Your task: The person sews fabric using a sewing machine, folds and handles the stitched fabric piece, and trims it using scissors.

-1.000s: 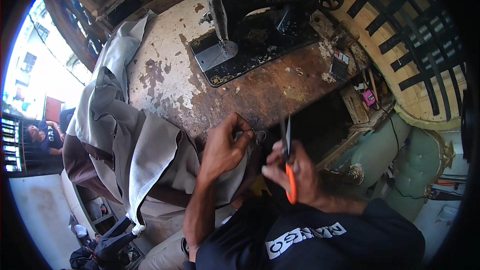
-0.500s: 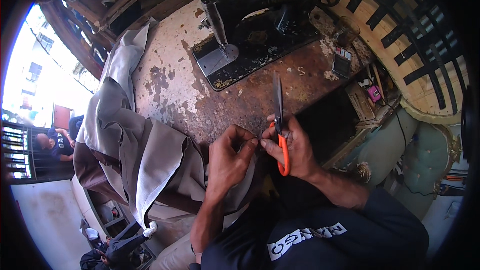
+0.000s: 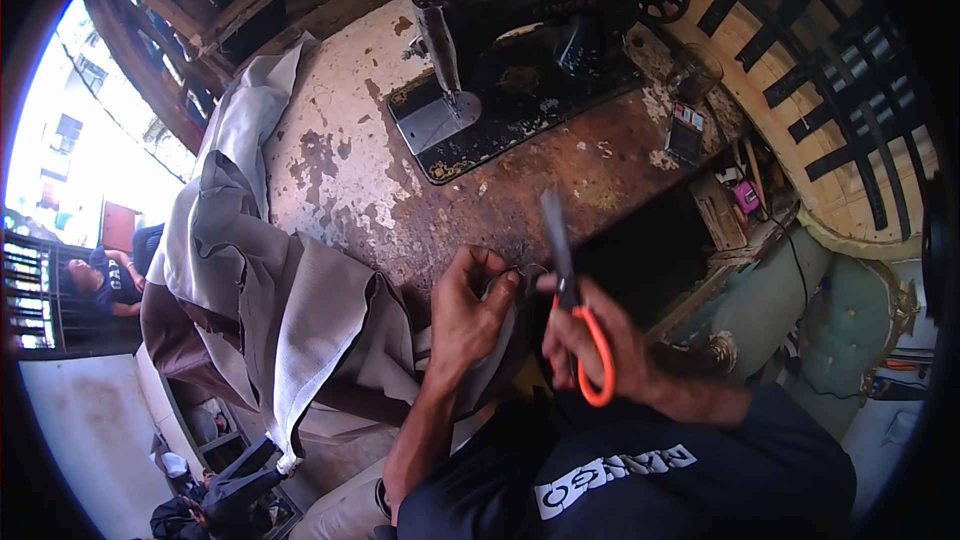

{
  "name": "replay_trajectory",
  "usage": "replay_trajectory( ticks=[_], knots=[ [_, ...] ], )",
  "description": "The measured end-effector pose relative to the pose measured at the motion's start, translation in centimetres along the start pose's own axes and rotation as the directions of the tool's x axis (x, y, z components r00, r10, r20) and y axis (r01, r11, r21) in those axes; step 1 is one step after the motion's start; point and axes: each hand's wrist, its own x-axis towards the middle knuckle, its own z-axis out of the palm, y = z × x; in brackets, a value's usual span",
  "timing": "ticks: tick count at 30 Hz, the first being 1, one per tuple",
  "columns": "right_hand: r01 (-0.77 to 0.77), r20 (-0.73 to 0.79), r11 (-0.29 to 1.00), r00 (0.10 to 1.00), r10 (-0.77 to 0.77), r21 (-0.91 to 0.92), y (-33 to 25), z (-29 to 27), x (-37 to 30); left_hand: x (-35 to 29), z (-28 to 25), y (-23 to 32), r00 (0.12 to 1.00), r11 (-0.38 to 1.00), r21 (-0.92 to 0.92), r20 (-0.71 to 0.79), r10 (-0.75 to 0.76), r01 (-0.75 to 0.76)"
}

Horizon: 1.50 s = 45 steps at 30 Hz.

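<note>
My right hand [image 3: 610, 340] is closed round scissors [image 3: 597, 365] with orange handles, their dark blades pointing away from me and blurred by motion. My left hand [image 3: 468, 315] is closed in a pinch, to the left of the scissors. A thin, thread-like strand [image 3: 537, 267] curves out by its fingertips; what the fingers grip is too small to make out. Beside and beneath the left hand drapes grey and brown fabric [image 3: 310, 310], running over the table's left side and onto my lap.
A black sewing machine [image 3: 530, 70] stands on the worn wooden table [image 3: 340, 200]. At its right are a glass [image 3: 693, 75] and a small box [image 3: 685, 132]. An open drawer space [image 3: 640, 260] lies near my right hand. Green padded furniture [image 3: 840, 310] stands right; people are far left.
My right hand has drawn away from the left fingertips, rightward and toward me, and the scissors have turned with it. The left hand has shifted slightly right, still pinching.
</note>
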Motion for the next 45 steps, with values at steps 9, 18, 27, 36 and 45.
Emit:
replay_trajectory(
  ticks=[9, 18, 27, 36, 45],
  knots=[
    [-0.292, 0.182, 0.956, 0.941, 0.285, 0.011, 1.0, 0.3, -3.5, -0.3, 0.8, -0.2, 0.996, 0.999, 0.029, -0.089, 0.029, -0.027],
    [-0.368, 0.211, 0.928, 0.914, 0.347, 0.067, 0.3, 0.1, -3.7, -0.9, 1.4, 0.2, 0.986, 0.99, 0.113, -0.139, 0.097, -0.081],
    [-0.363, 0.184, 0.931, 0.919, 0.349, 0.045, -0.6, -0.6, -2.8, -1.3, 1.8, 0.0, 0.959, 0.957, 0.202, -0.152, 0.24, -0.208],
    [0.12, 0.041, 0.788, 0.992, -0.12, -0.604, 2.1, -0.9, -1.4, -0.8, 1.9, -0.3, 0.956, 0.951, 0.235, -0.167, 0.243, -0.201],
    [0.214, 0.044, 0.765, 0.971, -0.236, -0.608, 3.7, -0.8, -0.2, -0.8, 1.7, -0.9, 0.961, 0.983, 0.131, -0.228, 0.158, -0.13]
  ],
)
